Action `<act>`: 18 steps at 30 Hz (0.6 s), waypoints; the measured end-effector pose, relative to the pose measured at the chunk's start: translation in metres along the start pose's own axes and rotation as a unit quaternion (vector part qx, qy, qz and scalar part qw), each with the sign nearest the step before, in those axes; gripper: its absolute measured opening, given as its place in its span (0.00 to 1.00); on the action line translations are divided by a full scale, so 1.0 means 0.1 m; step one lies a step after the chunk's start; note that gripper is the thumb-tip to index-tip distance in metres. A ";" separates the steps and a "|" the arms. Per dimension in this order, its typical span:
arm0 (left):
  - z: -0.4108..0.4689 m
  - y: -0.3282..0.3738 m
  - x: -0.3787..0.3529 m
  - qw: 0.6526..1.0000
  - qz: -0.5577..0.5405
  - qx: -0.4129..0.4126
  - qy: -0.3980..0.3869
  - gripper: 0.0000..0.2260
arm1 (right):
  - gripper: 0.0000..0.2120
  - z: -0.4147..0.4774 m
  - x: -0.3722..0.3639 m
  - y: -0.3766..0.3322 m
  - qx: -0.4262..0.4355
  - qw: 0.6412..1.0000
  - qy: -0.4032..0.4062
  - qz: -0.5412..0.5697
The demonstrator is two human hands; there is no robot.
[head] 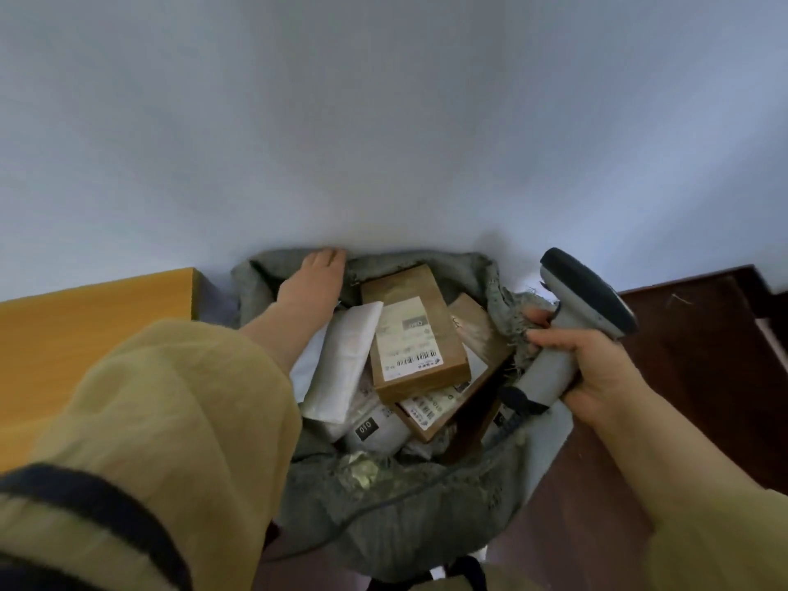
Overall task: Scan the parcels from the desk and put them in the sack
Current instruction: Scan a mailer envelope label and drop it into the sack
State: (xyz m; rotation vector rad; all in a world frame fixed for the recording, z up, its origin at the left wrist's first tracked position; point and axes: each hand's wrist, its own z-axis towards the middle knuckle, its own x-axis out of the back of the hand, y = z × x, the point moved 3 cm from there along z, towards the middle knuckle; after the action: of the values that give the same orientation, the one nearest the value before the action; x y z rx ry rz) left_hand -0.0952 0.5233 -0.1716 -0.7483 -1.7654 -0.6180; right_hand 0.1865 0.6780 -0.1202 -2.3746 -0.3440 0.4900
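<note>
The grey-green sack (pixel 396 501) stands open on the floor below me. Inside lie several parcels: a brown cardboard box (pixel 409 330) with a white barcode label on top, a second brown box (pixel 447 407) under it, a white padded bag (pixel 345 360) and a grey bag marked 010 (pixel 375 428). My left hand (pixel 313 279) reaches over the sack, its fingers at the far rim against the wall. My right hand (pixel 584 368) grips the handle of a grey barcode scanner (pixel 571 317) and also holds the sack's frayed right rim.
An orange wooden desk (pixel 85 334) stands at the left, its corner next to the sack. A pale wall (pixel 383 121) fills the upper view. Dark brown wooden flooring (pixel 703 356) lies at the right.
</note>
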 end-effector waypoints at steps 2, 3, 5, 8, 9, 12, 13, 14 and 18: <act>0.09 0.02 -0.11 0.999 0.019 0.033 -0.031 0.26 | 0.11 0.02 -0.02 0.01 0.005 1.000 0.010 -0.005; 0.11 0.02 -0.14 0.998 0.015 0.054 -0.042 0.26 | 0.11 0.02 -0.03 0.02 0.009 1.000 0.013 -0.006; 0.15 -0.03 -0.19 0.993 -0.014 0.089 -0.073 0.25 | 0.11 0.02 -0.04 0.01 0.018 1.000 0.020 0.000; 0.15 -0.02 -0.18 0.987 -0.065 0.082 -0.120 0.15 | 0.11 0.00 -0.04 0.02 0.027 0.998 0.048 0.004; 0.13 0.00 -0.14 0.986 -0.085 0.075 -0.121 0.13 | 0.11 -0.02 -0.04 0.02 0.027 0.998 0.058 0.007; 0.05 0.02 0.13 0.970 -0.217 0.100 -0.046 0.15 | 0.10 -0.11 -0.02 -0.03 0.028 0.995 0.089 0.028; 0.03 0.02 0.26 0.952 -0.280 0.126 0.004 0.14 | 0.10 -0.16 -0.02 -0.06 0.029 0.995 0.091 0.040; 0.01 0.03 0.42 0.922 -0.351 0.153 0.056 0.13 | 0.10 -0.20 -0.03 -0.11 0.033 0.994 0.083 0.057; -0.02 0.25 1.05 0.811 -0.533 0.169 0.174 0.13 | 0.10 -0.38 -0.18 -0.40 0.069 0.987 -0.010 0.145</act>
State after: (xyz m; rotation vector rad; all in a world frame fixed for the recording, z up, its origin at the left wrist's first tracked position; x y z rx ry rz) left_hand -0.0994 0.5584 -0.0693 0.6720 -1.7559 -1.0371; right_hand 0.1821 0.6795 -0.0622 -2.2945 0.0303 0.6499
